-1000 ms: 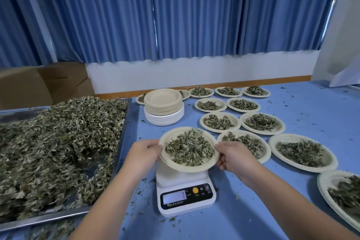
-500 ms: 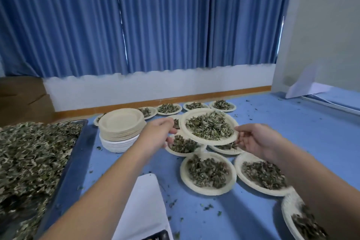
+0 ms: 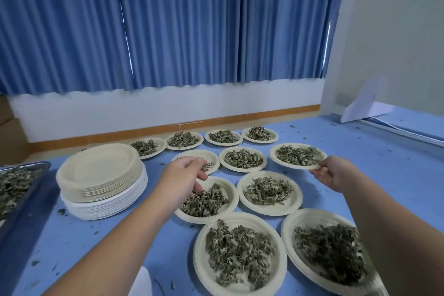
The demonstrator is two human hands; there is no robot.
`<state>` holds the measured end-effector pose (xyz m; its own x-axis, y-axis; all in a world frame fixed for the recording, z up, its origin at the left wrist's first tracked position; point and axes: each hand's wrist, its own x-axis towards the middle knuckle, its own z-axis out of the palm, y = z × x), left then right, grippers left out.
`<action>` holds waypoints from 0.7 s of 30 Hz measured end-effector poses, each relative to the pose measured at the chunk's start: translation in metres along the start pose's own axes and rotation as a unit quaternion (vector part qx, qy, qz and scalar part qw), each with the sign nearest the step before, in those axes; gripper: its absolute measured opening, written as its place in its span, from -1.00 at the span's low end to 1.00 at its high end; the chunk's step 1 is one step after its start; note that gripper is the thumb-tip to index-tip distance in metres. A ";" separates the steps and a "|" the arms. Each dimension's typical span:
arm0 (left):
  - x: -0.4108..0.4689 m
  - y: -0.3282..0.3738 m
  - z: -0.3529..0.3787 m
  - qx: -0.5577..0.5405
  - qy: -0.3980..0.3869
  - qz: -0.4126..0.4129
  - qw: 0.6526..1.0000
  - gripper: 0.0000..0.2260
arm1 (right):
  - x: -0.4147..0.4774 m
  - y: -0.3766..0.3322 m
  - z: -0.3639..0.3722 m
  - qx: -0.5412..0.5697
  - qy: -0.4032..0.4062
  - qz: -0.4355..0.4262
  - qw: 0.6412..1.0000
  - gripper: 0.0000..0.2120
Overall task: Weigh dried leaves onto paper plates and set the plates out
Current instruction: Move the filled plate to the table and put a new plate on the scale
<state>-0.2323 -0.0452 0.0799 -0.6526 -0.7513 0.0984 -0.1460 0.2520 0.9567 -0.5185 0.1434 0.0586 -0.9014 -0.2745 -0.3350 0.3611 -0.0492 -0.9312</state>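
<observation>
A paper plate of dried leaves (image 3: 298,156) sits at the right end of the second row on the blue table (image 3: 374,158). My right hand (image 3: 332,173) pinches its near right rim. My left hand (image 3: 182,175) hovers empty, fingers loosely curled, above the plates at mid-left, apart from the held plate. Several other filled plates (image 3: 269,192) lie in rows around it. The white scale (image 3: 143,283) shows only as a corner at the bottom edge.
A stack of empty paper plates (image 3: 101,175) stands at the left. The metal tray of loose leaves (image 3: 16,180) pokes in at the far left edge. A grey board (image 3: 396,43) and white sheet stand at the right back. Leaf crumbs litter the table.
The plate went from the scale, carried in both hands, to the right end of the second row. My left hand has let go; my right hand still grips the rim.
</observation>
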 end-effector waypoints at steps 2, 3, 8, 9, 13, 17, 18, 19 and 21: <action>0.008 -0.006 0.002 0.005 -0.005 -0.001 1.000 -0.84 | 0.014 0.003 0.003 0.001 0.012 0.008 1.000 -0.69; 0.011 -0.009 0.003 0.010 -0.007 -0.001 1.000 -0.84 | 0.020 0.004 0.004 0.002 0.017 0.012 1.000 -0.68; 0.022 -0.021 0.007 0.024 -0.016 -0.003 1.000 -0.80 | 0.052 0.012 0.007 -0.005 0.044 0.022 0.999 -0.70; 0.025 -0.023 0.007 0.024 -0.015 -0.005 1.000 -0.80 | 0.057 0.013 0.007 -0.009 0.046 0.022 0.999 -0.71; 0.031 -0.025 0.006 0.013 -0.012 -0.004 1.000 -0.80 | 0.066 0.013 0.012 -0.020 0.052 0.018 0.998 -0.67; 0.034 -0.028 0.008 0.006 -0.013 -0.011 1.000 -0.79 | 0.073 0.013 0.017 -0.025 0.055 0.000 0.998 -0.65; 0.034 -0.028 0.008 0.007 -0.014 -0.012 1.000 -0.79 | 0.073 0.012 0.019 -0.009 0.062 0.010 0.998 -0.72; 0.035 -0.029 0.008 0.008 -0.015 -0.013 1.000 -0.79 | 0.074 0.012 0.021 0.006 0.071 0.018 0.997 -0.74; 0.036 -0.030 0.007 0.000 -0.015 -0.015 1.000 -0.78 | 0.075 0.010 0.026 0.018 0.076 0.028 0.997 -0.68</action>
<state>-0.2561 -0.0755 0.0525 -0.6696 -0.7402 0.0610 -0.1662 0.2293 0.9591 -0.5766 0.0978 0.0280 -0.9047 -0.1295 -0.4059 0.4169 -0.0732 -0.9060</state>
